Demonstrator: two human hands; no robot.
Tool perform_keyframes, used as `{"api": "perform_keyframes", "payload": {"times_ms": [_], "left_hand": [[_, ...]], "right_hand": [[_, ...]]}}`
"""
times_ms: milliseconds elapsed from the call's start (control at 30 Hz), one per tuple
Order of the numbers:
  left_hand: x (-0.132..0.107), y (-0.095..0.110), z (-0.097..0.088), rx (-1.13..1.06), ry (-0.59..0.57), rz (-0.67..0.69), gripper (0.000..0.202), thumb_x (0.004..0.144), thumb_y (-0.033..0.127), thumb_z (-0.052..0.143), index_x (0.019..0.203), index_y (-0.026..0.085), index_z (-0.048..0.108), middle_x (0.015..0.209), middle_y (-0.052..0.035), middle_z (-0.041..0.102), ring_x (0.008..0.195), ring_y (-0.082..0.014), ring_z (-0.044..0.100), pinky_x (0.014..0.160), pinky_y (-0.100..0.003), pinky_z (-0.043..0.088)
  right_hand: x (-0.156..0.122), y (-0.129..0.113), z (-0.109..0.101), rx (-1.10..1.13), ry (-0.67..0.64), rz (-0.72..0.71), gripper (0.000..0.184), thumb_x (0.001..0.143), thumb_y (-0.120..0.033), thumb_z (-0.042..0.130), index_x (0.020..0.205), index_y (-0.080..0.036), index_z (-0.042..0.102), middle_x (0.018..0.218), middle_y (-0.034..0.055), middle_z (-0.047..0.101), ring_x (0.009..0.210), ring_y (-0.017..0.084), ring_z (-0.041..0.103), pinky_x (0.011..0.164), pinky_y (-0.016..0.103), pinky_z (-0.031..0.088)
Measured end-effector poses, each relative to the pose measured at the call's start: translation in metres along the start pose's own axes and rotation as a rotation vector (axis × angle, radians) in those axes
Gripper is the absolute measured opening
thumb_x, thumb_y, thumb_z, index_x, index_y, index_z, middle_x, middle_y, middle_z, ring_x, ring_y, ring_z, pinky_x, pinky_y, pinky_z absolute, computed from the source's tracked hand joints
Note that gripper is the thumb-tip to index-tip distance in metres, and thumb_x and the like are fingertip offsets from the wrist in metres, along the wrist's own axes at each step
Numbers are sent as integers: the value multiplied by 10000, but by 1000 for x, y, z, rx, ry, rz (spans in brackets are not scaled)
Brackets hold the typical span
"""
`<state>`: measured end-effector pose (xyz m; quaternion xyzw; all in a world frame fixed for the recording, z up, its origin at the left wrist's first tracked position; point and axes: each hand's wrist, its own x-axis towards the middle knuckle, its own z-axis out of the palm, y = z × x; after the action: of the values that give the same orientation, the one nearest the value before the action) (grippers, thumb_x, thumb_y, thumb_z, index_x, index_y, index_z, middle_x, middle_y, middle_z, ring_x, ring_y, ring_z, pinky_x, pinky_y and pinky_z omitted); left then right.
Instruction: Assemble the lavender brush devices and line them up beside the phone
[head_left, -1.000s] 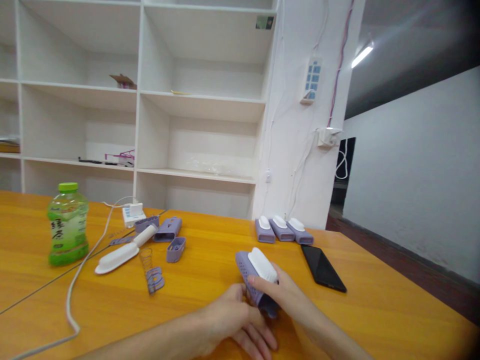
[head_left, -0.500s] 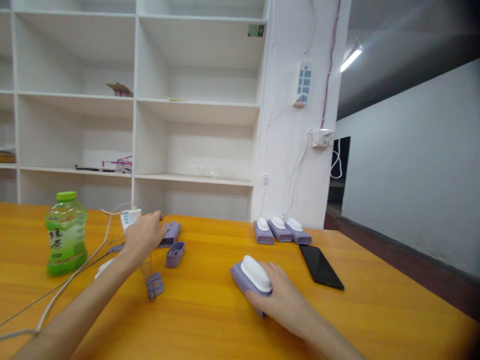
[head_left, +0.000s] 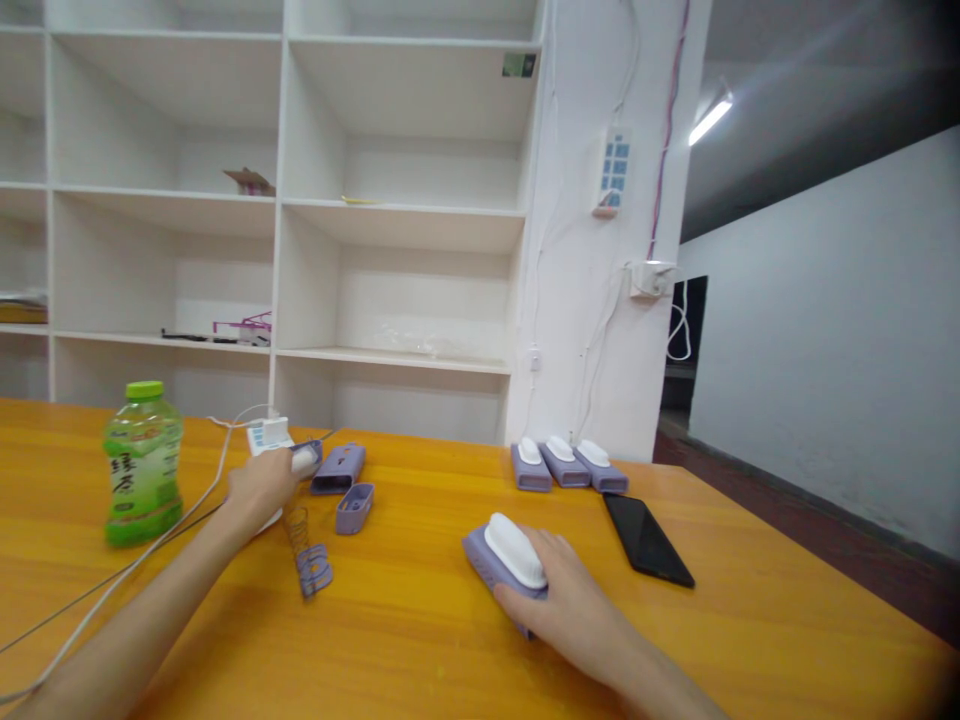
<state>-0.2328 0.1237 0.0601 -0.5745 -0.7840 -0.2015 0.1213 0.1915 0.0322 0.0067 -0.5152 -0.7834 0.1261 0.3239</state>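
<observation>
My right hand (head_left: 566,600) is wrapped round a purple casing with a white rounded top (head_left: 515,552), tilted over the table on the right of centre. On the left, my left hand (head_left: 261,488) has its fingers closed on a small white piece (head_left: 304,460). Purple shows just behind that piece, and its kind is unclear. Beside it lie a hollow purple casing (head_left: 341,470) and a short purple cup-like part (head_left: 355,508). Nearer to me is a flat purple part (head_left: 313,572), with thin coiled springs (head_left: 298,527) by it. A white object (head_left: 270,520) is partly hidden under my left wrist.
Three purple casings with white tops (head_left: 564,465) stand at the table's back edge, near a black phone (head_left: 649,540). At left are a green bottle (head_left: 144,465), a white power strip (head_left: 268,435) and loose cables (head_left: 142,552). White shelves (head_left: 397,355) rise behind.
My left hand has drawn back and lowered, and a white piece now shows at its fingertips. My right hand keeps its hold on the purple casing. The view has shifted slightly.
</observation>
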Motion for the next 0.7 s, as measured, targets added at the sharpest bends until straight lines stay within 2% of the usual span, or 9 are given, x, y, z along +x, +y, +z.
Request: {"api": "perform_keyframes", "payload": {"times_ms": [100, 200, 300, 367, 467, 533, 633, 700], "left_hand": [[-16, 38, -17, 52, 33, 79, 312, 914, 296, 469, 974, 60, 664, 959, -278, 717, 940, -447, 685, 773, -471, 478], [-55, 95, -24, 28, 48, 298, 306, 950, 273, 409, 1047, 109, 649, 1014, -218, 716, 960, -370, 679, 856, -456, 439], [-109, 149, -17, -32, 17, 551, 279, 951, 233, 410, 1031, 163, 669, 1005, -173, 715, 948, -314, 661, 901, -441, 408], [-139, 173, -7, -58, -5, 647, 284, 917, 180, 450, 1096, 158, 668, 1003, -194, 701, 948, -320, 644, 922, -469, 391], [-164, 185, 7, -79, -61, 703, 267, 895, 153, 485, 1062, 149, 694, 943, -224, 686, 919, -339, 635, 868, -495, 408], [-168, 181, 14, -94, -97, 715, 248, 908, 251, 542, 1081, 164, 697, 956, -219, 684, 926, -348, 634, 862, -507, 419], [-168, 168, 18, -236, -144, 771, 484, 925, 460, 554, 1347, 224, 565, 1204, -210, 641, 1094, -369, 595, 951, -525, 402], [-168, 164, 20, -367, -173, 813, 518, 980, 471, 449, 1461, 279, 434, 1340, -178, 573, 1188, -350, 549, 1000, -508, 387]], "right_hand": [[2, 1, 0, 1, -8, -4, 512, 817, -373, 684, 1314, -290, 592, 1236, 48, 668, 1114, 285, 585, 977, 341, 432], [8, 11, -1, -3, -2, 12, 588, 794, -387, 698, 1354, -273, 561, 1296, 55, 639, 1166, 289, 573, 1014, 357, 420], [17, 30, -6, -52, 44, 65, 636, 767, -362, 695, 1368, -221, 541, 1322, 96, 617, 1189, 302, 566, 1036, 381, 411], [22, 44, -9, -96, 69, 74, 623, 764, -340, 677, 1356, -198, 544, 1302, 112, 625, 1177, 307, 574, 1031, 389, 415], [25, 56, -13, -139, 93, 68, 616, 780, -344, 649, 1363, -186, 530, 1281, 120, 631, 1169, 309, 580, 1026, 396, 420], [25, 57, -12, -157, 106, 58, 588, 793, -344, 630, 1353, -191, 535, 1272, 121, 632, 1166, 312, 580, 1024, 399, 420], [23, 51, -8, -169, 125, 42, 527, 798, -318, 614, 1310, -206, 567, 1240, 114, 646, 1143, 316, 588, 1010, 398, 423], [23, 46, -7, -160, 135, 35, 511, 791, -296, 615, 1295, -217, 582, 1231, 109, 652, 1130, 315, 592, 1000, 392, 424]]}}
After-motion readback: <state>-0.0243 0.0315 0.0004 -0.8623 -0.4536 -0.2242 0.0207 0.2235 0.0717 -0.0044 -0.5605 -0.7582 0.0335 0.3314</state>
